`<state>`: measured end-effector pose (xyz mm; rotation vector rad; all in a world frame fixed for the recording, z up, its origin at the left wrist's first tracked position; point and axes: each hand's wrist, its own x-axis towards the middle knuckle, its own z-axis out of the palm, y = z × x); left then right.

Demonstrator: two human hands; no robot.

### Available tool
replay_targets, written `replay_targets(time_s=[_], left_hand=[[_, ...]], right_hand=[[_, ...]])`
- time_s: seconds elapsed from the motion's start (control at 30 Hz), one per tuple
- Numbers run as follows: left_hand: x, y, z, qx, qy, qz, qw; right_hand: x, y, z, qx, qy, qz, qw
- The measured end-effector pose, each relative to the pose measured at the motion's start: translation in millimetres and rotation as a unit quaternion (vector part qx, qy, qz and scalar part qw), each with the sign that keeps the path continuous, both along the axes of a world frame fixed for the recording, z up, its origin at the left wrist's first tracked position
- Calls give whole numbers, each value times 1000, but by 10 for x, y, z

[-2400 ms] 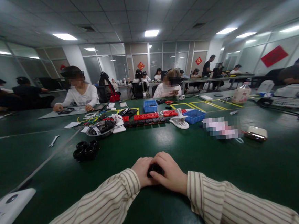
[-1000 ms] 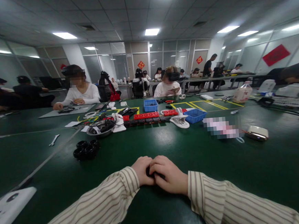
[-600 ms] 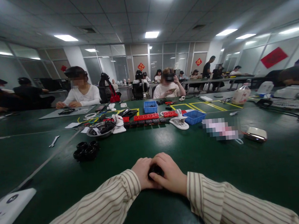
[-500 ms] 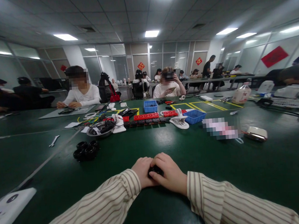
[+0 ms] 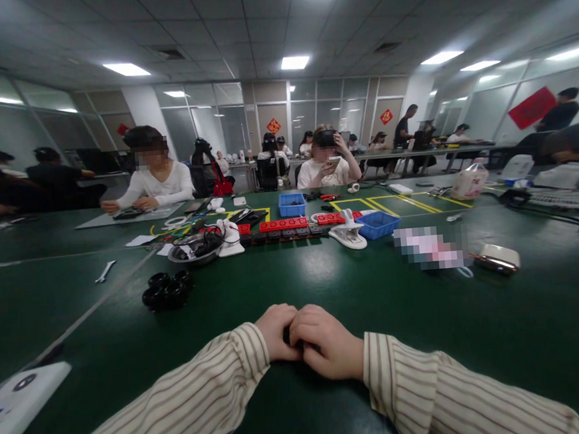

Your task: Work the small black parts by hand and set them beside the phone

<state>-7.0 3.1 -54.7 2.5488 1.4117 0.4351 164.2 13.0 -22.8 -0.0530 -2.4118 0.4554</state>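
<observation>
My left hand point(image 5: 280, 331) and my right hand point(image 5: 324, 340) meet low over the green table point(image 5: 224, 403), fingers curled toward each other. Between them a small part of a black object point(image 5: 289, 335) shows; the fingers hide most of it, so its kind cannot be made out. My left hand is wrapped round its left side, and my right hand closes over it from the right. Farther left stands a cluster of several glossy black round pieces point(image 5: 168, 291), apart from both hands.
Beyond the hands lie a metal bowl of black parts point(image 5: 195, 252), a red-topped strip point(image 5: 284, 225), a white clip base point(image 5: 348, 231) and blue bins point(image 5: 377, 224). A wrench point(image 5: 105, 272) is at left, a cream-coloured case point(image 5: 497, 259) at right. People sit across the table.
My right hand has turned and its thumb has dropped lower, with its fingers curling over the front. The black object shows less between the hands. My left hand has hardly moved.
</observation>
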Motion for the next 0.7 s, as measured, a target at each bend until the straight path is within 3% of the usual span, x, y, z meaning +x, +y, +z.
replay_targets(time_s=[0.13, 0.43, 0.7], left_hand=[[13, -15, 42, -11, -2, 1, 1000], [108, -127, 209, -21, -10, 48, 999], [70, -65, 99, -4, 23, 34, 999]], right_hand=[[13, -24, 30, -2, 18, -26, 999], [-1, -21, -36, -8, -73, -202, 977], [-6, -11, -43, -11, -72, -151, 986]])
